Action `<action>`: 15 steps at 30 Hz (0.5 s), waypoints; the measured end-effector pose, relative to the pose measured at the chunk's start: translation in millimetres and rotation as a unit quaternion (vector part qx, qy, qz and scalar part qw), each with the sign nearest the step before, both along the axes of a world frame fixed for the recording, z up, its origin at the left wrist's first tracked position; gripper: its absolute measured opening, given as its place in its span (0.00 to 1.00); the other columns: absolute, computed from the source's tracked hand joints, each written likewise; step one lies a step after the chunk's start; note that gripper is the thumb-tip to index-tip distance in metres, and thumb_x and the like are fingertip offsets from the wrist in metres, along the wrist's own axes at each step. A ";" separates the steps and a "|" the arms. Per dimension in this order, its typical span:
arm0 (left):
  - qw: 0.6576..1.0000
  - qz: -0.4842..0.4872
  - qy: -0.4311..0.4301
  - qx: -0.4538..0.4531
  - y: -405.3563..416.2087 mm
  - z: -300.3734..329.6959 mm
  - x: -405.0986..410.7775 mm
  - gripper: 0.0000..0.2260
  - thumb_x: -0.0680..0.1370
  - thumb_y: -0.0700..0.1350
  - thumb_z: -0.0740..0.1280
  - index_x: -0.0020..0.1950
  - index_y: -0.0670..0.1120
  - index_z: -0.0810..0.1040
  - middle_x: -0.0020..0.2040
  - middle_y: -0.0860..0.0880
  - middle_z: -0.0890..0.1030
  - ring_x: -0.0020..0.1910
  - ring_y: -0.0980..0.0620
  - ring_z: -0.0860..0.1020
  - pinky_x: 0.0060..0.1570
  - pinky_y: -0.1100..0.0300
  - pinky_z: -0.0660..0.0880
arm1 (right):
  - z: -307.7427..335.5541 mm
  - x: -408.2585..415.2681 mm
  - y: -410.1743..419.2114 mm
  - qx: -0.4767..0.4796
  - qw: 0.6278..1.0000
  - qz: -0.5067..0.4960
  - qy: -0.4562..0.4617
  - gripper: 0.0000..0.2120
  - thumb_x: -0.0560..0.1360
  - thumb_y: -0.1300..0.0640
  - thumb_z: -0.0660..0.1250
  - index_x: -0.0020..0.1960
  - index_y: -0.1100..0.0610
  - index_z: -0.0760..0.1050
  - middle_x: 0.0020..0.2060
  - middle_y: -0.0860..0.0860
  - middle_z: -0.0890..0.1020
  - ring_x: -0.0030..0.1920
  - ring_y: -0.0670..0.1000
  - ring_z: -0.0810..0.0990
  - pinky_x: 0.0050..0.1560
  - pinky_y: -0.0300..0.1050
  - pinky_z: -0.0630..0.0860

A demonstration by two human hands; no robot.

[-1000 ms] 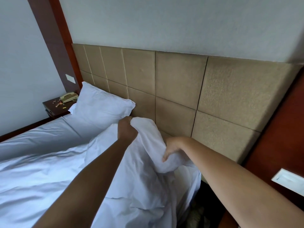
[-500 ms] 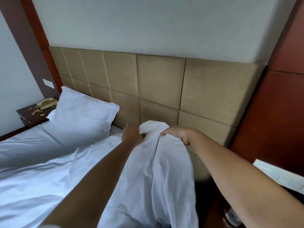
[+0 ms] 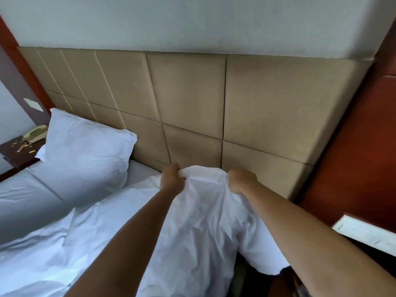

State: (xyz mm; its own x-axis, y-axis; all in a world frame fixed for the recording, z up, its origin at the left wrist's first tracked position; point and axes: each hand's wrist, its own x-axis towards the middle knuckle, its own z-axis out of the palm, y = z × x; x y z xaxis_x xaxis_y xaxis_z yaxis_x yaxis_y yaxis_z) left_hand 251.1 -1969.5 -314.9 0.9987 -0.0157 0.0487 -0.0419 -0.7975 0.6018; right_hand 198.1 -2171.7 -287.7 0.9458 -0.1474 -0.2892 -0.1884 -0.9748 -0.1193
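Both my hands hold up the top edge of a white duvet [image 3: 199, 213] just in front of the padded tan headboard [image 3: 257, 108]. My left hand [image 3: 171, 179] grips the edge on its left side. My right hand [image 3: 241, 181] grips it about a hand's width to the right. The cloth hangs down between my forearms, and its right corner drapes over the bed's right side. A white pillow [image 3: 85, 155] leans against the headboard to the left, apart from my hands.
A dark bedside table [image 3: 12, 151] with a beige telephone [image 3: 35, 133] and small scattered bits stands at far left. Red-brown wood panelling [image 3: 364, 146] flanks the headboard on the right, with a white flat object [image 3: 366, 232] below it. White bedding covers the mattress at left.
The duvet edge has been lifted up toward the headboard. My hands have spread apart along the edge, and my right hand has risen level with my left hand.
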 end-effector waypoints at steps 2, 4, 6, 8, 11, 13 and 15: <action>0.998 -0.038 0.048 -0.026 -8.7 -12.2 17.7 0.15 0.76 0.41 0.67 0.62 0.44 0.71 0.58 0.40 0.76 0.56 0.42 0.75 0.50 0.57 0.71 | -17.3 17.3 -5.8 0.007 1.000 0.009 0.007 0.19 0.77 0.60 0.57 0.67 0.54 0.70 0.63 0.53 0.75 0.63 0.56 0.74 0.58 0.48 0.72; 0.991 -0.075 0.106 -0.034 -19.8 -22.4 27.8 0.27 0.76 0.38 0.66 0.74 0.48 0.61 0.68 0.40 0.69 0.65 0.42 0.70 0.62 0.53 0.69 | -36.5 32.2 -9.4 0.030 0.999 0.022 0.022 0.22 0.76 0.60 0.58 0.70 0.55 0.67 0.66 0.54 0.72 0.65 0.57 0.73 0.61 0.49 0.72; 0.986 -0.099 0.137 -0.006 -28.1 -32.9 31.3 0.32 0.76 0.34 0.62 0.77 0.49 0.55 0.72 0.42 0.64 0.70 0.44 0.65 0.66 0.54 0.66 | -53.6 44.4 -9.8 0.050 0.997 0.032 0.046 0.24 0.76 0.60 0.59 0.72 0.55 0.64 0.68 0.55 0.70 0.67 0.57 0.71 0.63 0.50 0.71; 0.982 -0.100 0.161 0.023 -27.4 -45.8 31.1 0.32 0.75 0.32 0.59 0.77 0.48 0.55 0.73 0.43 0.63 0.72 0.45 0.63 0.66 0.57 0.64 | -67.1 55.8 -7.1 0.069 0.995 0.039 0.067 0.25 0.76 0.60 0.58 0.73 0.54 0.62 0.69 0.54 0.68 0.68 0.56 0.69 0.65 0.49 0.69; 0.970 -0.098 0.205 0.081 -8.0 -68.6 30.0 0.27 0.76 0.35 0.59 0.75 0.48 0.62 0.74 0.45 0.64 0.73 0.47 0.63 0.68 0.58 0.62 | -81.1 71.7 5.1 0.098 0.989 0.057 0.093 0.27 0.76 0.59 0.57 0.75 0.54 0.60 0.71 0.54 0.67 0.69 0.56 0.68 0.66 0.49 0.68; 0.966 -0.087 0.224 0.097 11.0 -77.3 27.8 0.23 0.77 0.37 0.59 0.71 0.49 0.68 0.72 0.46 0.66 0.71 0.48 0.64 0.68 0.58 0.63 | -90.2 80.3 18.9 0.110 0.985 0.080 0.105 0.27 0.76 0.59 0.57 0.74 0.55 0.61 0.71 0.54 0.67 0.69 0.56 0.68 0.66 0.49 0.69; 0.967 -0.062 0.230 0.090 30.6 -81.2 22.4 0.19 0.77 0.38 0.60 0.67 0.49 0.72 0.70 0.47 0.70 0.70 0.49 0.66 0.67 0.58 0.65 | -98.5 86.7 37.0 0.113 0.980 0.110 0.117 0.26 0.76 0.60 0.56 0.74 0.56 0.61 0.71 0.54 0.67 0.68 0.55 0.69 0.63 0.47 0.71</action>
State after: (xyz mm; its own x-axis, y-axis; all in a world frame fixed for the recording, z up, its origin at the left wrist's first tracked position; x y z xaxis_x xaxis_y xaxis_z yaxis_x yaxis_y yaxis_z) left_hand 273.5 -1938.9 -396.1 0.9042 -0.1040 -0.4142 0.0943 -0.8974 0.4311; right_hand 284.8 -2134.7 -386.2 0.8510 0.1460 -0.5045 -0.0238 -0.9488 -0.3148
